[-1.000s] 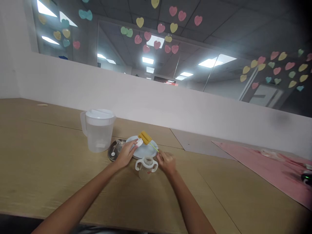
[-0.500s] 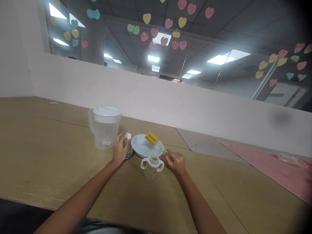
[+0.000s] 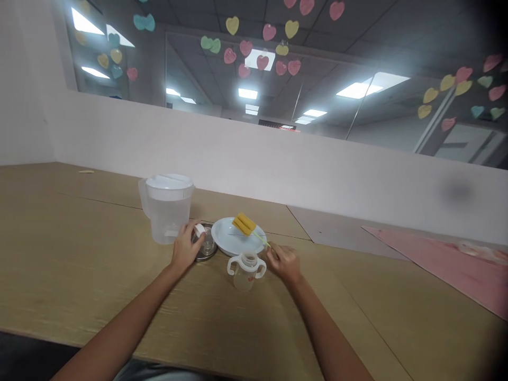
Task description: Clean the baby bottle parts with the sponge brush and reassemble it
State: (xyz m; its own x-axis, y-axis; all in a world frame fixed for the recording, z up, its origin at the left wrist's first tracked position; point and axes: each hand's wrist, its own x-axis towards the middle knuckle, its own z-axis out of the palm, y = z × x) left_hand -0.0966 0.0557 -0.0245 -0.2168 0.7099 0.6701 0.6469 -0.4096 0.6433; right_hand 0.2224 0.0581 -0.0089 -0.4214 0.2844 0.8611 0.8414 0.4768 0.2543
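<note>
My right hand (image 3: 284,261) is closed on the thin green handle of a bottle brush (image 3: 244,225); its yellow sponge head hangs over a white plate (image 3: 222,244). In front of the plate stands a clear baby bottle (image 3: 244,276), open at the top, with a white two-handled collar. My left hand (image 3: 186,246) pinches a small white cap (image 3: 199,229) at the left edge of a round metal dish (image 3: 206,257). Clear parts of the bottle lie in that dish, partly behind my fingers.
A lidded plastic pitcher (image 3: 170,211) with clear liquid stands behind my left hand. A pink mat (image 3: 440,264) covers the right side of the wooden table (image 3: 222,328). Along the back runs a white wall (image 3: 238,159) under a window with heart-shaped notes.
My left hand has moved left with the white cap, from over the plate to the metal dish. My right hand keeps the brush above the plate. The view has shifted slightly.
</note>
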